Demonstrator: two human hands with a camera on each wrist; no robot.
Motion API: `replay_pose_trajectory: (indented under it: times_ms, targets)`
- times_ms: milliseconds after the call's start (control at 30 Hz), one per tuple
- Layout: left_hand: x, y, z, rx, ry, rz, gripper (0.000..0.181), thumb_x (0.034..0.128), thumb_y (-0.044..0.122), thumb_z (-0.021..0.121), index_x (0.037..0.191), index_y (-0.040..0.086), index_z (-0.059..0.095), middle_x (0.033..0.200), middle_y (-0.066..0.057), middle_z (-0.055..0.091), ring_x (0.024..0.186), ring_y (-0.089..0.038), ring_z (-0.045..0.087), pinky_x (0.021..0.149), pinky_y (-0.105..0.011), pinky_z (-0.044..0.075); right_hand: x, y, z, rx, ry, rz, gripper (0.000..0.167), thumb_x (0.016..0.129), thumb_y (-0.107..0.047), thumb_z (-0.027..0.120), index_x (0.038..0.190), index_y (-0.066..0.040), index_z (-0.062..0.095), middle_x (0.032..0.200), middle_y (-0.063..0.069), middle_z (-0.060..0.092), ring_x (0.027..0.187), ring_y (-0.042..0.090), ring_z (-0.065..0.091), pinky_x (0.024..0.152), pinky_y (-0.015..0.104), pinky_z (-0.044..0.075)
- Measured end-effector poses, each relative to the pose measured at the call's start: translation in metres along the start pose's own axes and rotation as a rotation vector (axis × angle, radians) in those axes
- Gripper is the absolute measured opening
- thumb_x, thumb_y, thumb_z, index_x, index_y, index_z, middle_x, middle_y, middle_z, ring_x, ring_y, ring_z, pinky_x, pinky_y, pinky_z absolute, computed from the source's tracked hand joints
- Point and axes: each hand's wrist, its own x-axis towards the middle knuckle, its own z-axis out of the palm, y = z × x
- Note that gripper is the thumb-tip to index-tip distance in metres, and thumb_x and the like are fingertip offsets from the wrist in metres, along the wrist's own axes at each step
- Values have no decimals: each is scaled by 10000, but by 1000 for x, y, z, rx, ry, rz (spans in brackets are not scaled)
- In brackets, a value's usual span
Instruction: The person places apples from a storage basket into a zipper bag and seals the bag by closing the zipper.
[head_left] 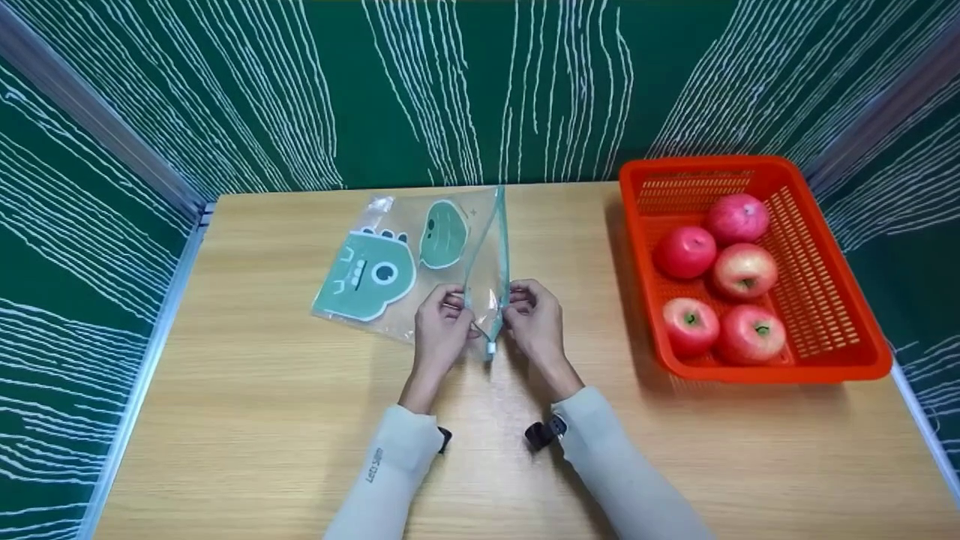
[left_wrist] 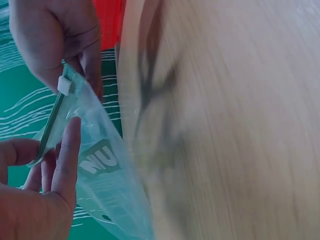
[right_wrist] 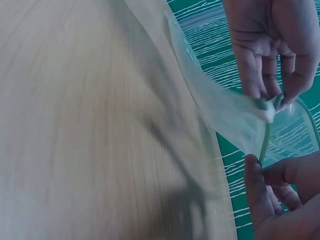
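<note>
A clear zip bag with green dinosaur pictures lies toward the middle of the table, its green-edged mouth facing right and spread apart. My left hand pinches the left edge of that mouth between thumb and fingers. On the opposite edge, my right hand pinches the green strip. A white slider sits at the near end of the zip, between the two hands. The left wrist view shows the slider close to the right hand. No contents are visible inside the bag.
To the right stands an orange plastic basket holding several red apples. The wooden table is bounded by green panels with white wavy lines at the back and sides.
</note>
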Motion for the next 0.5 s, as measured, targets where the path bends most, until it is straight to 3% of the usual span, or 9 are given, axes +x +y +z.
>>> replay_pose_trajectory:
  times_ms: [200,500]
  targets:
    - [2,5,-2,-28,63,-24,167,934,-70,611,1096,-67,649,928,-105,619,706,-140,644,568,-328,652,0,2,-1,5,7,45,331,875,209,624,1166,67,689,1035,205,719,825,179,695,665,186,582]
    - [-1,11,-3,-32,109,15,96,963,-53,637,1057,-70,622,957,-149,632,731,-215,701,622,-351,666,-1,7,-6,-20,2,14,340,875,215,633,1171,60,696,1059,216,730,905,270,719,704,190,598]
